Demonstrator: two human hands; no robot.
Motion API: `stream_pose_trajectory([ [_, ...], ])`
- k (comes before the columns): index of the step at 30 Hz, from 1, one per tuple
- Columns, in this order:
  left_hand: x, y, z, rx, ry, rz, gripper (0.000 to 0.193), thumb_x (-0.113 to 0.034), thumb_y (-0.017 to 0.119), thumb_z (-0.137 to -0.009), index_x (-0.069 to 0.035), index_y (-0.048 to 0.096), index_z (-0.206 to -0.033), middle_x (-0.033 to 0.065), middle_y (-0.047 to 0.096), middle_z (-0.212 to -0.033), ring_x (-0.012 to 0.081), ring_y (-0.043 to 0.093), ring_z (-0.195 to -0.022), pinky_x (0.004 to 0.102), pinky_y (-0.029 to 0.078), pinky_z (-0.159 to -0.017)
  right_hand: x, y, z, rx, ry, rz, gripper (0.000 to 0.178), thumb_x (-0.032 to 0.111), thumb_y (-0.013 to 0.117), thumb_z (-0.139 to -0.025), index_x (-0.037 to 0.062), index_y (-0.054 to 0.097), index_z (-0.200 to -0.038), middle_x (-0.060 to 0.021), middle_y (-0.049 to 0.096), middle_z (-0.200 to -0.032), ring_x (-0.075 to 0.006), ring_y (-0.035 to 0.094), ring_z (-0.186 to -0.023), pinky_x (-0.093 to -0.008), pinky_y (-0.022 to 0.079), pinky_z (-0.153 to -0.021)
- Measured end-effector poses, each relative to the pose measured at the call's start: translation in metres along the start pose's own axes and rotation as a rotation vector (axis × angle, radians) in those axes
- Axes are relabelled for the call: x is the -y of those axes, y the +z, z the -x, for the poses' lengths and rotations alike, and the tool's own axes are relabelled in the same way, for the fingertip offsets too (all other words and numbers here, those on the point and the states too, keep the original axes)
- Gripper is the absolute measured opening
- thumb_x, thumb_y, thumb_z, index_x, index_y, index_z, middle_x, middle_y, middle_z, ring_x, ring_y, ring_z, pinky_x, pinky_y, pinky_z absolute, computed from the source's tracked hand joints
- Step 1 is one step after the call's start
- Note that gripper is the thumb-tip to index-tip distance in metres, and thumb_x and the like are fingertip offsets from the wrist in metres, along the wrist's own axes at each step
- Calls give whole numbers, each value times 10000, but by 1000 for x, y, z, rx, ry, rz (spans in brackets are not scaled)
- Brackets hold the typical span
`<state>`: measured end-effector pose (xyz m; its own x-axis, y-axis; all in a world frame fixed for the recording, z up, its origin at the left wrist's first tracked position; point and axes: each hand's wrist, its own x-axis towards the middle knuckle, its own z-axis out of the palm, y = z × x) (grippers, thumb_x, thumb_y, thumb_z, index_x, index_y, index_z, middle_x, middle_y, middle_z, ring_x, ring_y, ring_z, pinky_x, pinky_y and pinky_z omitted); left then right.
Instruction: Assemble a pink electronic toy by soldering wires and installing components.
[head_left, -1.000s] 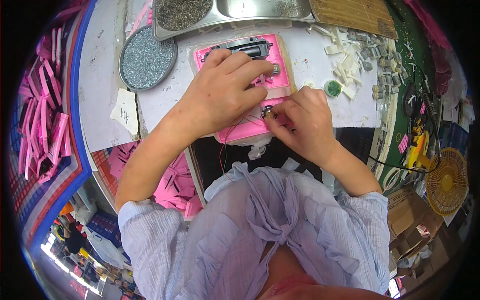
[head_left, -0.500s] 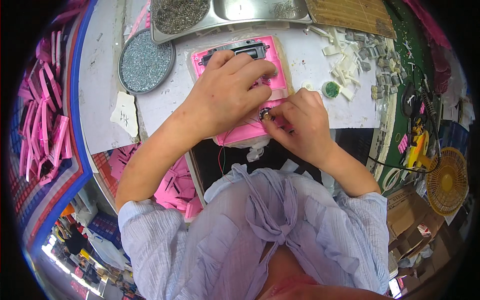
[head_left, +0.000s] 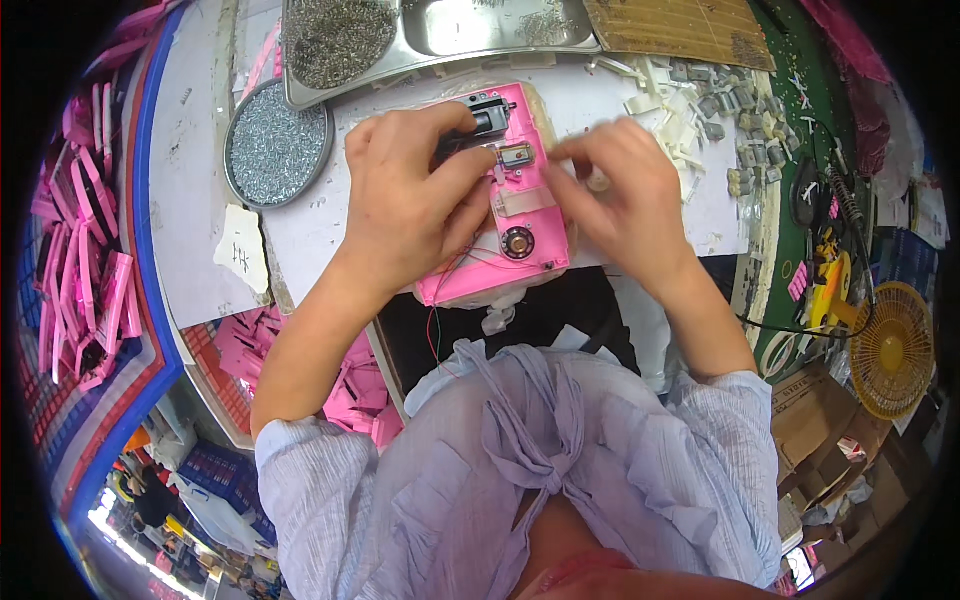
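Observation:
A pink plastic housing (head_left: pixel 548 200) lies on a clear plastic bag in front of me. It carries a black part (head_left: pixel 490 117) at its far end, a small metal-cased motor-like part (head_left: pixel 515 155), and a round black disc with a brassy centre (head_left: pixel 518 243) near its close end. Thin wires run across it. My left hand (head_left: pixel 405 195) curls over the housing's left side, thumb against the motor-like part and index finger on the black part. Right of the housing, my right hand (head_left: pixel 630 185) hovers, slightly blurred, thumb and index finger apart, with nothing visible between them.
A round dish of small silvery screws (head_left: pixel 278 145) stands left. Behind is a metal tray (head_left: pixel 420 45) with small metal pieces. White plastic parts (head_left: pixel 675 130) and grey blocks (head_left: pixel 755 150) lie right. Pink strips (head_left: pixel 85 230) fill the far left; a yellow fan (head_left: pixel 890 350) stands right.
My right hand has left the round disc and moved up and right, off the housing. My left hand has shifted left, uncovering the motor-like part. The housing has turned slightly.

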<state>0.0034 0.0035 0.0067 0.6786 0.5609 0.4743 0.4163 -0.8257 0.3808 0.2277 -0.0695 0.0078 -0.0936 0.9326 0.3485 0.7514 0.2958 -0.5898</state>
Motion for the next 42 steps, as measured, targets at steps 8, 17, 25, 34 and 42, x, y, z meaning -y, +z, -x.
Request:
stream_pose_trajectory([
  [8, 8, 6, 3, -38, 1, -35, 304, -153, 770, -682, -149, 756, -986, 40, 644, -1151, 242, 589, -991, 421, 370, -924, 7, 6, -36, 224, 7, 322, 208, 246, 767, -825, 76, 682, -740, -80, 666, -723, -293, 641, -733, -422, 526, -669],
  [17, 5, 11, 0, 16, 64, -40, 275, -193, 774, -693, -136, 784, -962, 9, 650, -1213, 219, 572, -1065, 450, 346, -962, 7, 6, -30, 230, -7, 310, 154, 188, 714, -831, 41, 705, -787, -136, 680, -742, -343, 668, -761, -459, 547, -692],
  [25, 6, 15, 3, -6, 52, -12, 272, -191, 774, -694, -138, 790, -961, 5, 641, -1231, 213, 571, -1103, 458, 341, -975, 1, -7, -44, 432, 282, 74, 225, 210, 700, -848, -14, 716, -858, -224, 702, -787, -402, 698, -784, -478, 544, -736],
  [34, 5, 15, 3, -19, 55, 15, 240, -179, 761, -701, -99, 770, -927, 9, 627, -1244, 213, 561, -1108, 453, 355, -965, 9, -2, -68, 602, -9, 398, 213, 212, 738, -812, 5, 719, -766, -178, 696, -742, -375, 714, -755, -447, 572, -716],
  [42, 7, 17, 6, -21, 46, 53, 283, -148, 739, -713, -117, 769, -993, 57, 635, -1220, 262, 568, -1096, 466, 330, -997, 4, -14, -73, 688, 508, -23, 230, 192, 741, -865, -24, 708, -794, -165, 719, -773, -238, 710, -679, -371, 570, -639],
])
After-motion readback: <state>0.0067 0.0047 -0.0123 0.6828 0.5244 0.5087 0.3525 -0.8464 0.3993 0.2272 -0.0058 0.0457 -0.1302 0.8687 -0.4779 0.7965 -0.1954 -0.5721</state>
